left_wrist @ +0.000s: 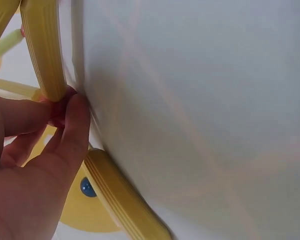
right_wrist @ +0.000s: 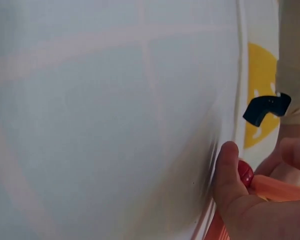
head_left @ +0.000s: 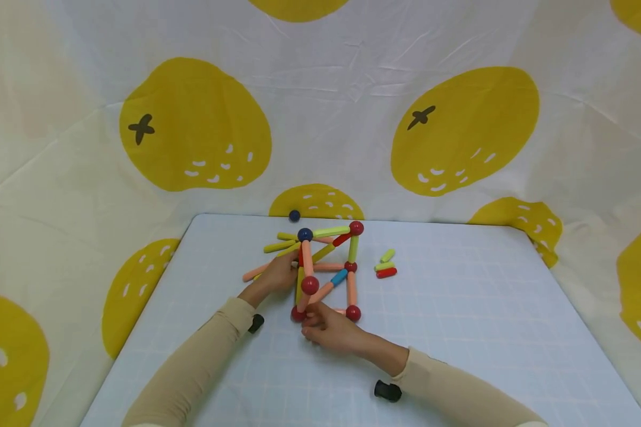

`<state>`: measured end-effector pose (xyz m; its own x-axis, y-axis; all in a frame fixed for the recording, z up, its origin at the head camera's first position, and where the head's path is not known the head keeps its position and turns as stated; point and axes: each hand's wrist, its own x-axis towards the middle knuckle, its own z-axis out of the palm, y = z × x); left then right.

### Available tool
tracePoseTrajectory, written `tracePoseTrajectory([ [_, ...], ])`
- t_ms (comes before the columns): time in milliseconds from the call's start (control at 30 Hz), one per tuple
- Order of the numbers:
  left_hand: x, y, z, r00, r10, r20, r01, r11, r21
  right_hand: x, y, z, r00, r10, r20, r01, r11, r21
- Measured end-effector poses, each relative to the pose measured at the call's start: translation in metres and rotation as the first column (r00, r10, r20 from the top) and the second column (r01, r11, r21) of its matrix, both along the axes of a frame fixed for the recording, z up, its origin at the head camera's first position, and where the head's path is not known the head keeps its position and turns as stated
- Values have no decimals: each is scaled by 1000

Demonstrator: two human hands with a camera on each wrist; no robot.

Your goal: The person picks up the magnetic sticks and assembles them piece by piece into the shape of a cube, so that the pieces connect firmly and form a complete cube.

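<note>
A cube-like frame of magnetic building sticks [head_left: 352, 289] joined by balls stands on the table. At its rear left lower corner my left hand [head_left: 278, 273] pinches a red ball [left_wrist: 59, 112] between thumb and fingers. A yellow stick [left_wrist: 42, 50] meets that ball. My right hand [head_left: 333, 329] is at the front left lower corner, fingers loosely bent and spread apart. One finger [right_wrist: 229, 162] lies right beside the red ball [right_wrist: 245, 173] there, from which an orange stick [right_wrist: 276, 188] extends. A dark blue ball [head_left: 305, 235] and a red ball [head_left: 310, 285] top the left side.
Loose yellow sticks [head_left: 275, 247] and an orange stick [head_left: 254, 272] lie left of the frame. To its right are short green sticks [head_left: 384, 266] and a short red stick [head_left: 387, 273]. A dark blue ball [head_left: 294, 216] sits at the table's back edge, before a patterned curtain [head_left: 331, 118].
</note>
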<state>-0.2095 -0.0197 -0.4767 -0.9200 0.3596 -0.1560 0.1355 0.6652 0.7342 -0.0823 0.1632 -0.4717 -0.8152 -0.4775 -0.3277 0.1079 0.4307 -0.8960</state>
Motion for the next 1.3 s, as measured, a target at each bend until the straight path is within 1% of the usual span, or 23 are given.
tracePoseTrajectory([
  [100,0,-4,2,999,27,32,-26,998,-60,2,2,0,1000,10,-12,-10,1000,1],
  [200,1,-9,4,999,43,33,-40,994,-101,4,8,0,1000,12,-17,-12,1000,5],
  [400,4,-23,7,999,21,-48,-24,998,-63,6,24,2,1000,8,-20,-8,1000,26],
  [467,4,-30,10,996,10,-89,-18,995,-96,6,31,5,999,17,-40,-16,999,40],
  [533,4,-37,15,991,13,-136,-35,986,-163,5,40,10,998,19,-68,-15,999,47],
  [600,4,-46,19,983,22,-182,-71,961,-269,4,49,14,995,6,-104,1,998,62],
  [700,6,-57,21,975,51,-215,-140,896,-421,2,62,19,990,-23,-141,34,996,79],
  [767,7,-61,18,977,59,-207,-156,855,-494,1,68,19,988,-37,-149,51,995,90],
  [833,9,-61,13,979,62,-192,-157,830,-535,1,71,17,988,-36,-150,50,995,90],
  [900,10,-61,8,980,51,-193,-152,818,-555,0,73,13,989,-30,-147,44,995,92],
  [967,11,-61,3,978,27,-207,-142,813,-564,0,73,11,987,-13,-160,31,994,109],
  [1033,12,-63,0,975,0,-224,-129,818,-561,-2,73,9,980,-7,-198,36,989,145],
  [1067,13,-64,-1,975,-13,-222,-116,821,-559,-3,73,8,974,-4,-225,45,983,178],
  [1200,21,-72,2,981,-66,-183,-47,833,-551,-7,75,6,939,-5,-343,120,941,316],
  [1300,33,-77,5,985,-100,-139,9,843,-538,-9,77,3,918,2,-397,167,905,392],
])
